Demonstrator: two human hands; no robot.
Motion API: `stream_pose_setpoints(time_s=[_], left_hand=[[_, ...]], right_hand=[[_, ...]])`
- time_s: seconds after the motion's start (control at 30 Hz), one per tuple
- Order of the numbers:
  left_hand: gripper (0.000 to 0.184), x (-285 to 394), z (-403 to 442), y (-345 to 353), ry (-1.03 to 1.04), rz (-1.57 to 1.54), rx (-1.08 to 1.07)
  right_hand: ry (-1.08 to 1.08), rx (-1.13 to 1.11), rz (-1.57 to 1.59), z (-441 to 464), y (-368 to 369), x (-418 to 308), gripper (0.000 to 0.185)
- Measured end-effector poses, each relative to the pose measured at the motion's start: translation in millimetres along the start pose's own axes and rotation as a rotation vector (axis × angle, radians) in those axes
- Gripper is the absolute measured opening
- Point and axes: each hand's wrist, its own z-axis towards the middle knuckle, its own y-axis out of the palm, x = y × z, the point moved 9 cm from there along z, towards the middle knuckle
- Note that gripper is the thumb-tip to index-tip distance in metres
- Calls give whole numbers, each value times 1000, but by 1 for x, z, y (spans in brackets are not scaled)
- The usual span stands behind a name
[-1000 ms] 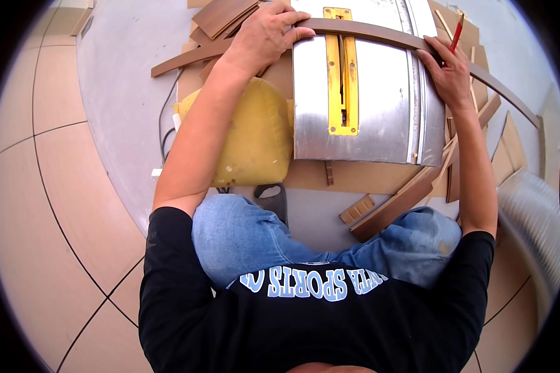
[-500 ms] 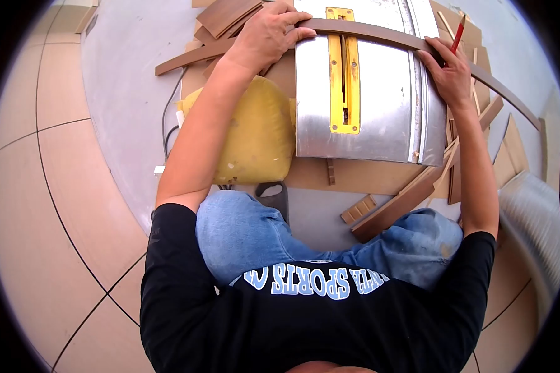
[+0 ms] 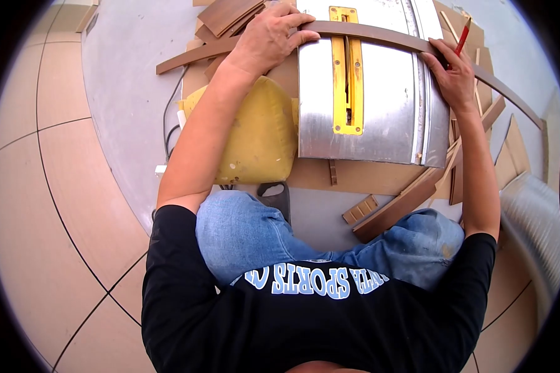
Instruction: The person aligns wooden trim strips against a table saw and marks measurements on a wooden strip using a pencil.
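A long, thin brown wood strip (image 3: 374,33) lies across the metal top of a table saw (image 3: 389,118), over the yellow slotted insert plate (image 3: 357,93). My left hand (image 3: 269,42) is closed on the strip at the saw's left edge, thumb on the near side and fingers on the far side. Near the right edge, my right hand (image 3: 455,74) pinches the same strip. A red pencil (image 3: 462,38) is also tucked between that hand's fingers, tip pointing up. The strip runs on past my right hand toward the far right. Whether a blade stands in the slot I cannot tell.
Brown board offcuts (image 3: 227,15) are piled at the back left, and more boards (image 3: 401,202) lie right of my knees. A yellow cover (image 3: 261,133) sits left of the saw, beside a cable (image 3: 166,140). A dark-handled tool (image 3: 274,196) lies by my left knee.
The view has shifted very slightly, with the saw a few pixels further right. Both hands keep their hold on the strip.
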Motion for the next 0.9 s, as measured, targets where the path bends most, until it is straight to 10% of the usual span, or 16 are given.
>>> stream_pose_setpoints(time_s=[0.9], left_hand=[[38,-5,15,8,110,150,-25]], right_hand=[[8,12,33,10,2,1,40]])
